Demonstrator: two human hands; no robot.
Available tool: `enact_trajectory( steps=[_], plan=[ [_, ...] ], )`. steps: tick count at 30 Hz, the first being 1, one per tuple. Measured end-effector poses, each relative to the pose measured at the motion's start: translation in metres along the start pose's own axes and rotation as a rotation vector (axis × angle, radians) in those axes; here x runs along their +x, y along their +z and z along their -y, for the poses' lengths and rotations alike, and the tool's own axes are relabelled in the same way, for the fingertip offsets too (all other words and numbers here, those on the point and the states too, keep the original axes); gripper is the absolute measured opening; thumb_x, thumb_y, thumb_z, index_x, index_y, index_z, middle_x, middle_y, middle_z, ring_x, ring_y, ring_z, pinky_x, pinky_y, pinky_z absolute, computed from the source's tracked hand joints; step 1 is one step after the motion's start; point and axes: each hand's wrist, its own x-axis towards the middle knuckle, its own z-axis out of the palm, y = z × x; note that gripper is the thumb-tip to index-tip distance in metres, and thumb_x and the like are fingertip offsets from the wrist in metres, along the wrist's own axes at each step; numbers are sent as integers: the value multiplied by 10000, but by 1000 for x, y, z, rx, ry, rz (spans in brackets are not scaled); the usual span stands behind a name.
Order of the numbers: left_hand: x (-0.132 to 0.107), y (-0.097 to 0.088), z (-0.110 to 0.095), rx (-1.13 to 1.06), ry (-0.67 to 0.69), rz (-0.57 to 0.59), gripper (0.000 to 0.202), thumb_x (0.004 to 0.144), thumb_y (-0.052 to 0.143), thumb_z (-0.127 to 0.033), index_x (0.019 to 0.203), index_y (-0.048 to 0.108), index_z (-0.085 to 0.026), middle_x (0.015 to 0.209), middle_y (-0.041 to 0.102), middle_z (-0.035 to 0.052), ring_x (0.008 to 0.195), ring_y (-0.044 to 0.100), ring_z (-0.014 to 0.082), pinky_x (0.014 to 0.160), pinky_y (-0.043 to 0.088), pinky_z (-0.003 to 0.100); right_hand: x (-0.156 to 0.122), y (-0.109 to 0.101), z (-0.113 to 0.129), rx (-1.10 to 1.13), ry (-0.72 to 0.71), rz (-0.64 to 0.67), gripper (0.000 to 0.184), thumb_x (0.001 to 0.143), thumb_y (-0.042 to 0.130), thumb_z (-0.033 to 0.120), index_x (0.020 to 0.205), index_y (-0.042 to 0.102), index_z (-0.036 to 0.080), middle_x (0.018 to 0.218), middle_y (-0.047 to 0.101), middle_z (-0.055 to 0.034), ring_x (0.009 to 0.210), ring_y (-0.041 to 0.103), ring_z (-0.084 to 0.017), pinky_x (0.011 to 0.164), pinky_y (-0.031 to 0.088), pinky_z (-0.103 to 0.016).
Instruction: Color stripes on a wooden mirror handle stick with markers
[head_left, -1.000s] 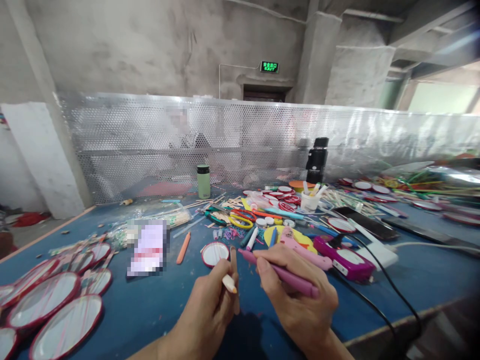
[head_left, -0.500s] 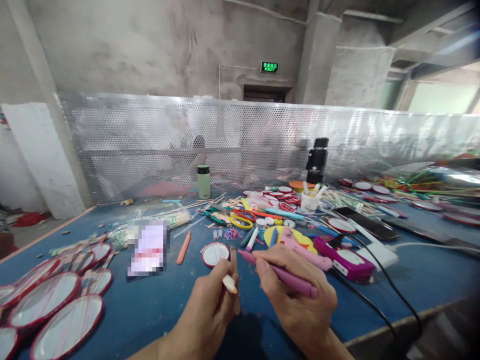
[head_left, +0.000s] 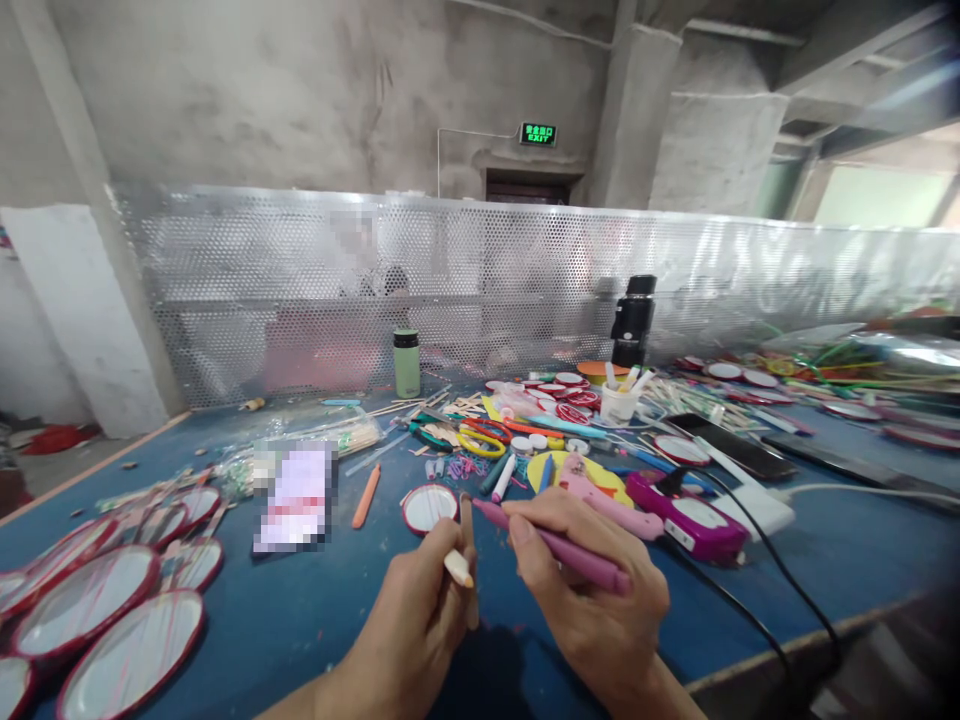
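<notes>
My left hand grips a flat wooden stick that stands nearly upright, with a short white stub between its fingers. My right hand holds a purple pen-shaped tool whose tip points left at the top of the stick. Just behind the stick lies a small round white disc with a red rim on the blue table.
Several red-rimmed oval fans lie at the left. A pink glue gun, a magenta device with a black cable, a phone, markers and clips crowd the middle. A green bottle and black flask stand by the perforated metal screen.
</notes>
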Motion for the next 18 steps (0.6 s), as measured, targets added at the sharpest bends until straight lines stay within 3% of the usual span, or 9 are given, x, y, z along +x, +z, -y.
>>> enact_trajectory(
  steps=[18],
  plan=[
    [0, 0, 2, 21, 6, -5, 289, 1009, 386, -389, 774, 428, -226, 575, 433, -70, 487, 365, 97, 470, 285, 190, 0, 0, -1, -15, 14, -18, 159, 850, 597, 56, 829, 698, 176, 699, 704, -8, 594, 641, -121, 613, 534, -236]
  ],
)
